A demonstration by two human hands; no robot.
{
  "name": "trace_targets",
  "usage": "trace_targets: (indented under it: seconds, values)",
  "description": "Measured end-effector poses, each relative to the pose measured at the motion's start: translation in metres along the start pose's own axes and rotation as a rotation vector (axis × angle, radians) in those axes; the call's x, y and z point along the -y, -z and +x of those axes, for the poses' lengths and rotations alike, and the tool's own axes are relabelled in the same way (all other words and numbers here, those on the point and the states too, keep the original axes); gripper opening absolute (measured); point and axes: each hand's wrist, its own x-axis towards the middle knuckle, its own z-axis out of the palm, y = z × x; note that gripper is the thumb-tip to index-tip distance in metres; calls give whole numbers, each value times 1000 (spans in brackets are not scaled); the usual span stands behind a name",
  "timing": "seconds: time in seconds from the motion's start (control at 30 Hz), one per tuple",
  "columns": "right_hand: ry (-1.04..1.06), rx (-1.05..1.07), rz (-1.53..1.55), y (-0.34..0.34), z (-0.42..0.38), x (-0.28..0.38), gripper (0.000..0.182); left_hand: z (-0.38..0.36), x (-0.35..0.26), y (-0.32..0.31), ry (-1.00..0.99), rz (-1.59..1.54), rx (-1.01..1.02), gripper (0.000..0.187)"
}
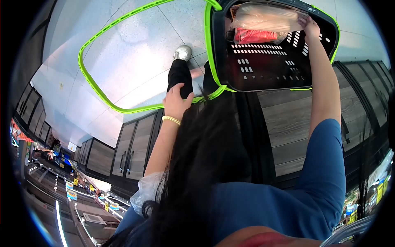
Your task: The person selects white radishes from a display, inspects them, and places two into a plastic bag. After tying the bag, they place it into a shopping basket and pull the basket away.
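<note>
My right hand (pixel 310 27) reaches into a black shopping basket (pixel 267 78) and is closed on one end of a thin clear plastic bag (pixel 267 16). Beneath that bag lies a red package (pixel 256 36) in clear wrapping. My left hand (pixel 177 100), a yellow bracelet (pixel 171 120) on its wrist, is over my black-trousered leg (pixel 180 74) with thumb and fingers apart. The basket's bright green handle (pixel 92 84) loops out to the left and passes by this hand; whether they touch is hard to tell. Some translucent plastic (pixel 145 191) is at my left elbow.
Pale tiled floor (pixel 135 45) spreads beneath the basket, with my silver shoe (pixel 182 52) on it. Wood-look cabinets (pixel 288 140) with dark frames stand close by. Shop shelves with yellow tags (pixel 91 187) are at the lower left. Dark hair (pixel 201 156) hangs across the middle.
</note>
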Motion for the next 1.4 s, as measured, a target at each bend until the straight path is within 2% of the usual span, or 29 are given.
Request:
trace_targets:
  seconds: [0.03, 0.07, 0.1, 0.17, 0.23, 0.33, 0.43, 0.47, 0.5, 0.53, 0.57, 0.63, 0.67, 0.7, 0.73, 0.8, 0.87, 0.9, 0.93, 0.97, 1.03, 1.1, 1.17, 1.23, 1.27, 1.3, 1.33, 1.37, 1.4]
  values:
    - [23, -21, -47, -1, 0, -4, 34, -7, -1, 11, 38, 213, 43, 53]
    - [45, -42, -97, -2, -1, -7, 35, -10, 12, 15, 63, 286, 118, 67]
    - [68, -65, -147, -3, -4, -7, 35, -11, 22, 20, 76, 349, 157, 69]
    - [-26, -79, -259, -9, -16, -3, 32, -8, 36, 37, 62, 363, 271, 67]
    - [-96, -94, -174, -22, -37, 11, 31, 1, 47, 41, 43, 413, 464, 63]
    - [33, -87, -70, -30, -15, -3, 27, 13, 113, 18, -213, 323, 425, 40]
    - [98, -58, -443, -44, -29, 3, 22, 12, 163, -10, -35, 175, 574, 47]
    - [-287, -140, -600, -71, -95, 64, 50, 1, 133, 5, -219, 192, 414, 47]
    - [-75, -118, -723, -58, -78, 35, 35, -4, 107, 16, -407, 202, 245, 48]
    - [141, -94, -843, -51, -78, 15, 34, 2, 61, 27, -432, 168, 142, 46]
    - [173, -64, -749, -39, -80, -4, 20, 4, 23, 32, -453, 148, 71, 42]
    - [-69, 49, -264, -44, -107, -5, 23, 13, -28, 22, -507, -76, -1, 31]
    - [190, 109, -599, -43, -112, -20, 23, 17, -53, 17, -547, -109, 18, 28]
    - [182, 64, -694, -56, -156, 10, 22, 22, -80, 12, -587, -138, 36, 26]
    - [163, 95, -592, -64, -179, 21, 22, 26, -107, 7, -484, -273, 77, 25]
    - [433, 52, -666, -73, -197, -5, 20, 47, -134, -26, -205, -690, 229, 32]
    - [404, 31, -603, -85, -229, -14, 20, 65, -166, -34, 138, -997, 358, 51]
    - [408, 92, -554, -87, -241, -16, 16, 72, -183, -35, 315, -1072, 427, 62]
    - [281, 246, -553, -82, -253, -11, 19, 77, -196, -40, 353, -1070, 485, 74]
    - [459, 277, -520, -83, -259, -26, 15, 94, -186, -59, 370, -1156, 584, 70]
    - [661, 229, -533, -82, -271, -43, 7, 101, -203, -61, 561, -1202, 645, 60]
    - [492, 412, -209, -67, -275, -60, 5, 105, -194, -67, 732, -1491, 919, 33]
    - [773, 430, -461, -63, -265, -90, 19, 121, -146, -97, 318, -979, 649, 29]
    - [899, 383, -282, -55, -253, -109, 17, 114, -143, -114, 204, -891, 513, 21]
    - [967, 611, -369, -45, -235, -117, 18, 111, -142, -123, 153, -840, 443, 19]
    - [950, 660, -236, -32, -215, -119, 15, 109, -142, -127, 359, -985, 429, 17]
    - [951, 573, -370, -7, -195, -101, 9, 107, -142, -131, 568, -1132, 376, 19]
    - [849, 275, -179, 1, -174, -106, 15, 105, -146, -124, 455, -1081, 467, 22]
    - [686, -19, -266, 9, -148, -101, 19, 104, -149, -123, 508, -1156, 461, 24]
